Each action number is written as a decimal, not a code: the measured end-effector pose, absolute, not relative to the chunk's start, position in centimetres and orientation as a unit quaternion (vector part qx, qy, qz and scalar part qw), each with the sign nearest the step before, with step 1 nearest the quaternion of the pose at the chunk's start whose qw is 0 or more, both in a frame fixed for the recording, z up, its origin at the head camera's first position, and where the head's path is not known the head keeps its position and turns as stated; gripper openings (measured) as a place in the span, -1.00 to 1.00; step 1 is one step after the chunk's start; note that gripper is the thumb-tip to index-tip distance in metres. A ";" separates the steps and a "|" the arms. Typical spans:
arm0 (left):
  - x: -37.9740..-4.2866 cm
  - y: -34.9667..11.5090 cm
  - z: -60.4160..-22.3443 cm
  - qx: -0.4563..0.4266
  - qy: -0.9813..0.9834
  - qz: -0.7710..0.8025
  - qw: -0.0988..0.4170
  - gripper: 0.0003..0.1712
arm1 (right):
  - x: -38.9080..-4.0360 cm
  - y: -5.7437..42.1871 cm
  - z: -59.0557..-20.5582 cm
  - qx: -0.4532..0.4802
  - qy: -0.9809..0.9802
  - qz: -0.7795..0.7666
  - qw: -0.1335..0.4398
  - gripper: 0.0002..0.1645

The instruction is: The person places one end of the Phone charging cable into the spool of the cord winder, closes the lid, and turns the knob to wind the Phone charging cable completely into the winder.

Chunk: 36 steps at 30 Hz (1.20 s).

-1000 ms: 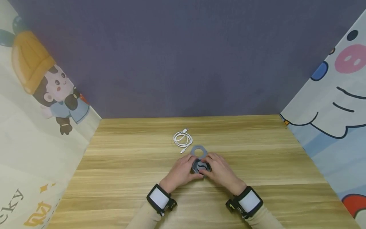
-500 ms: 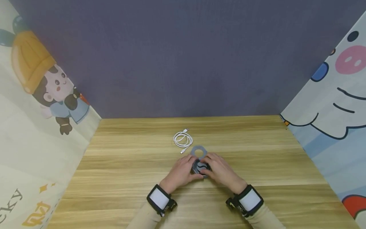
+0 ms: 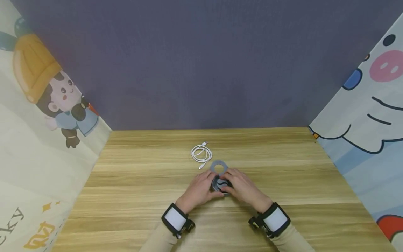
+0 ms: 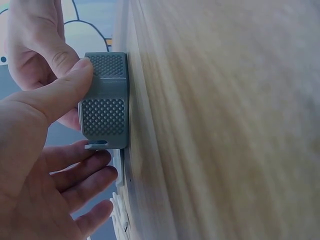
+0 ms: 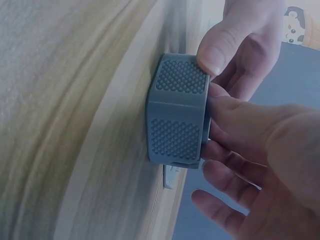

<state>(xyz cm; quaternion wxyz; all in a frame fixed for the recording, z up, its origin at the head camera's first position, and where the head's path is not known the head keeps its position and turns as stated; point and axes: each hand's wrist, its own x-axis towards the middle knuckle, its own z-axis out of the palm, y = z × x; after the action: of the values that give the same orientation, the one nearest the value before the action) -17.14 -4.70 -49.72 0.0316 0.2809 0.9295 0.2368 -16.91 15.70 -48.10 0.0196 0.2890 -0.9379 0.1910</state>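
Observation:
A grey hexagonal case (image 3: 216, 188) with knobbly panels on its sides stands on the wooden table. A round disc (image 3: 221, 182) with an S-shaped groove shows in its top. My left hand (image 3: 197, 188) grips the case's left side, thumb at the near edge, in the left wrist view on the textured case wall (image 4: 103, 117). From the right, my right hand (image 3: 247, 189) pinches the disc with thumb and fingers. In the right wrist view that thumb lies over the top of the case (image 5: 175, 137). Fingers partly hide the disc's edge.
A flat grey ring-shaped piece (image 3: 224, 164) lies just beyond the case, touching or very close to it. Farther back rests a coiled white USB cable (image 3: 201, 160). A dark back panel (image 3: 201, 70) and printed side panels border the table.
The right thumb has shifted slightly on the disc, and the disc's groove appears turned a little. Cable, ring and left hand stay in place.

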 end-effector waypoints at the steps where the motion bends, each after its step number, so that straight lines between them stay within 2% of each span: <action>1: -17.1 -4.7 -49.7 0.281 0.930 0.237 0.032 -0.18 | -16.9 15.7 -48.1 0.291 -0.937 0.191 0.019 -0.57; 13: -16.9 -4.7 -49.7 0.292 0.930 0.223 0.025 -0.11 | -16.8 15.8 -48.3 0.296 -0.937 0.181 0.030 -0.56; 19: -16.8 -4.8 -49.6 0.296 0.925 0.235 0.038 -0.13 | -16.6 15.6 -48.4 0.299 -0.939 0.164 0.044 -0.54; 26: -17.3 -5.7 -49.5 0.309 0.913 0.264 0.039 0.04 | -16.2 15.8 -48.6 0.298 -0.939 0.160 0.053 -0.47; 29: -17.8 -6.4 -49.3 0.310 0.911 0.270 0.030 0.04 | -16.1 15.8 -48.5 0.298 -0.940 0.160 0.055 -0.46; 32: -18.5 -7.0 -49.1 0.303 0.916 0.262 0.002 -0.05 | -16.0 15.7 -48.4 0.294 -0.941 0.158 0.064 -0.46; 36: -19.6 -7.7 -49.1 0.277 0.924 0.252 -0.081 -0.23 | -15.9 15.5 -48.4 0.285 -0.942 0.159 0.081 -0.49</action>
<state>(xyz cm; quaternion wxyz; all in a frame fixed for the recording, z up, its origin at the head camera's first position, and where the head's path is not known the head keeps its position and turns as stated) -19.64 -7.70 -49.06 -0.0809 0.2767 0.9239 0.2515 -15.90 15.52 -48.41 0.0809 0.2854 -0.9416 0.1595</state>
